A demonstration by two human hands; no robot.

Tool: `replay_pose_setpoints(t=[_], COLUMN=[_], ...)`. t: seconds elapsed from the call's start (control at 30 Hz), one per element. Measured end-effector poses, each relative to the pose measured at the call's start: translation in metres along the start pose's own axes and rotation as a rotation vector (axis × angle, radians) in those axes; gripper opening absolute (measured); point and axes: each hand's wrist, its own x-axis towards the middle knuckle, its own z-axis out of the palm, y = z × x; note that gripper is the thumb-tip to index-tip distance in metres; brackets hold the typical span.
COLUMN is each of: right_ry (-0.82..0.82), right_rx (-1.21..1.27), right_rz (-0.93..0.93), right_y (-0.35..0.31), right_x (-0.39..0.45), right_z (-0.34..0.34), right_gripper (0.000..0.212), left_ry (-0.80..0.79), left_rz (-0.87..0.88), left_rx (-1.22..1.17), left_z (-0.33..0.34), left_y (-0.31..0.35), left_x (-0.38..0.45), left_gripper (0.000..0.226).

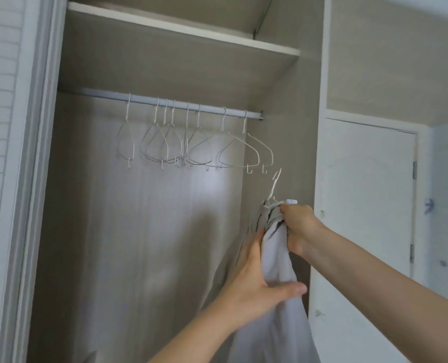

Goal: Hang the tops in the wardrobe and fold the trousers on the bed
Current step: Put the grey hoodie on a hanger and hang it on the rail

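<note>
- The wardrobe (pixel 165 205) fills most of the view, its opening showing a pale wood-grain back panel and a side wall on the right
- A slatted white door (pixel 0 127) stands at the far left edge, and a white panelled door (pixel 367 205) closes the section to the right of the opening
- A shelf (pixel 181 30) crosses the top of the opening, with a deeper space above it
- Below the shelf a metal rail (pixel 165 102) runs from left to right and slopes slightly down toward the right wall
- Eight empty wire hangers (pixel 196 148) hang from the rail, bunched toward the middle and right, all white or pale
- A light grey top (pixel 277 297) hangs in front of the lower right of the opening, bunched at its upper end and falling out of view at the bottom edge
- The right hand (pixel 300 226) is clenched around the bunched neck of the top, high up, just under the hanger's hook
- The left hand (pixel 254 284) grasps the cloth lower down, thumb across the front of the fabric
- A white wire hanger hook (pixel 275 183) sticks up out of the gathered neck, tilted, below the rail and apart from it, just beside the rightmost empty hanger
- A small white piece (pixel 291 201) shows at the top of the right fist; what it is cannot be told
</note>
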Motion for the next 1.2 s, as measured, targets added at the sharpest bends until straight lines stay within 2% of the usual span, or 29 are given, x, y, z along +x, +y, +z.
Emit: replay_pose_setpoints(t=[0.07, 0.17, 0.33, 0.5, 0.67, 0.8, 0.97, 1.07, 1.13, 1.2], right_ry=[0.045, 0.086, 0.174, 0.243, 0.238, 0.243, 0.260, 0.291, 0.282, 0.269], right_rx=[-0.024, 0.039, -0.166, -0.437, -0.575, -0.594, -0.574, -0.591, -0.613, -0.629], right_rz=[-0.069, -0.107, -0.229, -0.386, -0.420, -0.447, -0.499, -0.543, -0.554, -0.553], right_y=[-0.008, -0.016, -0.028, -0.040, -0.040, -0.043, -0.078, -0.098, -0.107, -0.113], right_x=[0.006, 0.019, 0.049, 0.100, 0.131, 0.149, 0.167, 0.182, 0.193, 0.205], right_z=[0.001, 0.002, 0.002, 0.012, 0.011, 0.022, 0.045, 0.055, 0.061, 0.067], right_gripper=[0.030, 0.034, 0.036, 0.038, 0.039, 0.035, 0.026, 0.029, 0.030, 0.030], left_ry=[0.077, 0.190, 0.219, 0.232, 0.237, 0.258, 0.303, 0.354, 0.389, 0.387], left_rz=[0.057, 0.105, 0.031, -0.010, 0.006, 0.029, 0.071, 0.071, 0.068, 0.055], left_rx=[0.158, 0.366, 0.532, 0.520, 0.558, 0.561, 0.609, 0.517, 0.463, 0.457], left_z=[0.016, 0.031, 0.032, 0.019, 0.013, 0.009, -0.002, -0.016, -0.023, -0.028], left_y=[-0.005, -0.020, -0.048, -0.073, -0.090, -0.093, -0.097, -0.102, -0.106, -0.111], left_x=[0.010, 0.032, 0.064, 0.103, 0.124, 0.138, 0.165, 0.183, 0.195, 0.208], left_gripper=[0.114, 0.106, 0.094, 0.077, 0.058, 0.053, 0.063, 0.070, 0.066, 0.049])
